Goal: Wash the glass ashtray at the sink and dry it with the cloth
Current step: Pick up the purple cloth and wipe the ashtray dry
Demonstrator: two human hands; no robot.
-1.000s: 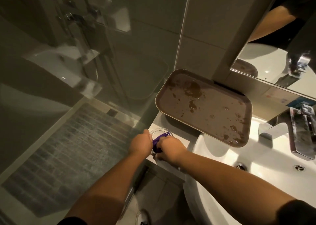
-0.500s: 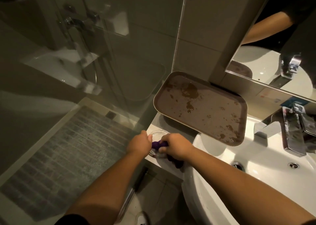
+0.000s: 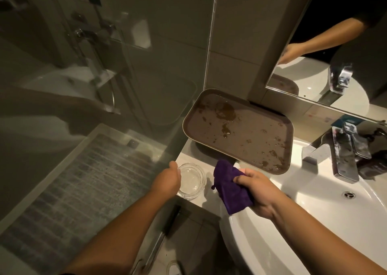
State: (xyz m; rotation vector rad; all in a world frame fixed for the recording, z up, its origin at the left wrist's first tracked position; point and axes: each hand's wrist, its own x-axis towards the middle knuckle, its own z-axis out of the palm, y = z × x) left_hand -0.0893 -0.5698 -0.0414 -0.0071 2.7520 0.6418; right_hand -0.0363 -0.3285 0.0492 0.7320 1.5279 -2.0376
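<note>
The round clear glass ashtray (image 3: 192, 179) stands upright on the pale counter ledge (image 3: 206, 199) left of the sink. My left hand (image 3: 167, 179) rests against its left rim, fingers curled around the edge. Right of the ashtray, my right hand (image 3: 258, 190) is closed on a purple cloth (image 3: 229, 188), which hangs over the sink's left edge, clear of the ashtray. The white sink basin (image 3: 326, 207) lies to the right, with its drain (image 3: 349, 194) and chrome tap (image 3: 345, 155).
A brown tray (image 3: 240, 131) spotted with water lies tilted behind the ashtray, over the counter and sink rim. A glass shower screen (image 3: 104, 107) stands at the left, the counter edge drops to the floor in front, and a mirror (image 3: 335, 55) hangs above the tap.
My right hand has lifted the purple cloth out of the ashtray and moved it right, toward the sink. The ashtray now shows bare, with my left hand still at its rim.
</note>
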